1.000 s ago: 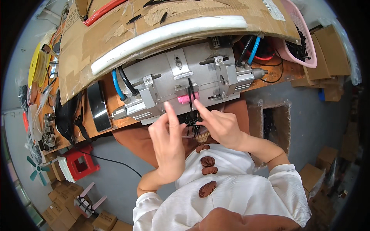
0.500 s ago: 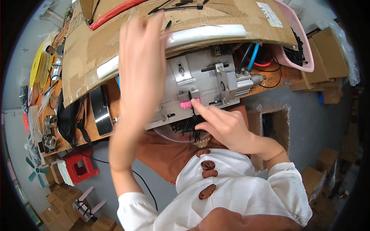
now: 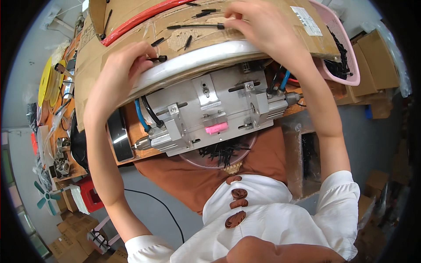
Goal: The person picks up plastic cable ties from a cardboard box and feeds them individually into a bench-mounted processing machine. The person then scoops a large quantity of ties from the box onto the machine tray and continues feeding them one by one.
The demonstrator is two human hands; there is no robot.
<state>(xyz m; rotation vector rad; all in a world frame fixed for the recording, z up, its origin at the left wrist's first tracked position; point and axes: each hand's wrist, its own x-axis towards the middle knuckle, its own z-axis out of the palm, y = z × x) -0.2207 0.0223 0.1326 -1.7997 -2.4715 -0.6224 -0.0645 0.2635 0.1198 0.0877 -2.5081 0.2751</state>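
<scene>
My left hand (image 3: 120,72) is closed by the near left part of the cardboard sheet (image 3: 94,65), pinching a short black rod with a thicker end (image 3: 160,58). My right hand (image 3: 265,28) reaches over the sheet farther right. Its thumb and fingertips close on the thick end of a longer thin black rod (image 3: 193,26), which lies along the cardboard. Below the sheet is a metal fixture (image 3: 228,98) with a cylinder block on each side. A pink piece (image 3: 217,128) sits at its front middle, with neither hand on it.
Loose black rods (image 3: 206,13) lie on the cardboard near a red strip (image 3: 144,18). A white padded roll (image 3: 197,55) lines its near edge. A clear bowl (image 3: 223,151) of black pieces sits below the fixture. At right stands a pink basket (image 3: 353,57); at left, a phone (image 3: 120,133).
My right hand has left the pink piece and moved up onto the cardboard. The left hand has moved left and lower, and now holds a short black rod.
</scene>
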